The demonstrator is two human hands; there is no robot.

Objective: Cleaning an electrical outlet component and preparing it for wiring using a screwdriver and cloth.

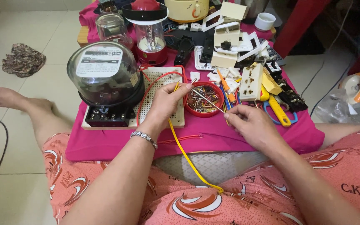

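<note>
Near the middle of the worktop your left hand [167, 100] pinches the yellow wire [184, 154] tight by the red bowl [205, 100], your right hand [246, 123] grips a thin metal rod [207, 101]; next, I think, bring both tips together slowly.

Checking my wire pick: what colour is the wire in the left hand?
Yellow wire, clearest in the head view.

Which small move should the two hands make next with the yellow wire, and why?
Probably bring the thin metal tool in the right hand to the yellow wire tip pinched by the left hand: the tool already points at that end, close but apparently not yet touching.
</note>
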